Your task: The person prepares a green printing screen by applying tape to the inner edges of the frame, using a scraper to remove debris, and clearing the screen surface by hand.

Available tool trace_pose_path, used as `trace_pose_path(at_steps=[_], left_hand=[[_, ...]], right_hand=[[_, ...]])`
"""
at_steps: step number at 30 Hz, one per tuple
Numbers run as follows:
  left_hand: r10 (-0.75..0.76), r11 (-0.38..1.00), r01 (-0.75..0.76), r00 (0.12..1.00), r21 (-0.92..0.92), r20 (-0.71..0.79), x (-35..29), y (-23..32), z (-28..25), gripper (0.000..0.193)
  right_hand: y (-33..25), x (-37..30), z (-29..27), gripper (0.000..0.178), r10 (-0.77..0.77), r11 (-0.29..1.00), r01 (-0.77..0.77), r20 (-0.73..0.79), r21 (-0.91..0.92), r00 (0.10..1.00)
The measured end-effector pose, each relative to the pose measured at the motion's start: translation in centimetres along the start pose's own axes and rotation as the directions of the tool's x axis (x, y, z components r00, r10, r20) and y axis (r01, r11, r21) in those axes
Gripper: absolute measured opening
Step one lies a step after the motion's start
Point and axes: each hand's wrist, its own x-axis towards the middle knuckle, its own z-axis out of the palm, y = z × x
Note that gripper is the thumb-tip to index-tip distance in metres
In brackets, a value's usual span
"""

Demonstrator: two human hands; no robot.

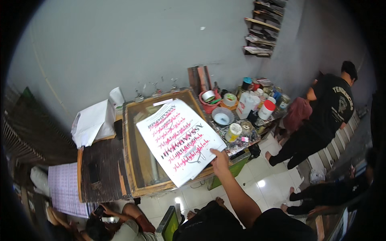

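My right hand (220, 162) pinches the near right corner of a white paper sheet (189, 160), fingers closed on its edge. Rows of pink and black lettering cover the sheet, and it slants across a wood-framed printing screen (129, 160). Whether the paper touches the mesh or hovers over it, I cannot tell. Much of the screen's middle is hidden under the sheet. Hinge clamps (156, 89) sit along the far edge of the frame. My left hand is out of view.
Right of the screen stand a white bowl (222, 116), a yellow-labelled tub (233, 132), a red-lidded jar (266, 109) and a pink basin (209, 105). White papers (94, 122) lie at left. One person (333, 108) stands at right; another (116, 225) sits at lower left.
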Motion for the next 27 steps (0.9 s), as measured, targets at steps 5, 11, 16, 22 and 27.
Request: trace_pose_path(at_steps=[5,11,16,22,27], left_hand=[[0.061,0.997,-0.064,0.997,0.049,0.049,2.4,4.2,-1.6,0.028],[0.068,0.995,-0.072,0.996,0.066,0.064,2.4,4.9,-3.5,0.028],[0.095,0.992,-0.1,0.993,0.072,0.074,2.2,6.3,-3.1,0.028],[0.13,0.99,-0.134,0.989,0.052,0.07,1.9,8.6,-2.4,0.03],[0.225,0.974,-0.224,0.974,-0.029,0.029,1.9,12.4,-2.3,0.031]], right_hand=[[2.0,-1.0,-4.4,0.047,-0.019,0.996,0.016,0.028,0.091,0.999],[-0.8,-6.2,-5.0,0.046,0.074,0.965,-0.073,-0.005,-0.253,0.997],[2.0,-5.3,-10.7,0.038,0.104,0.939,-0.094,0.012,-0.332,0.995],[-0.9,-4.0,-9.1,0.031,0.079,0.941,-0.058,0.05,-0.332,0.996],[-3.2,-1.1,-7.9,0.034,0.103,0.916,-0.024,0.176,-0.4,0.979]])
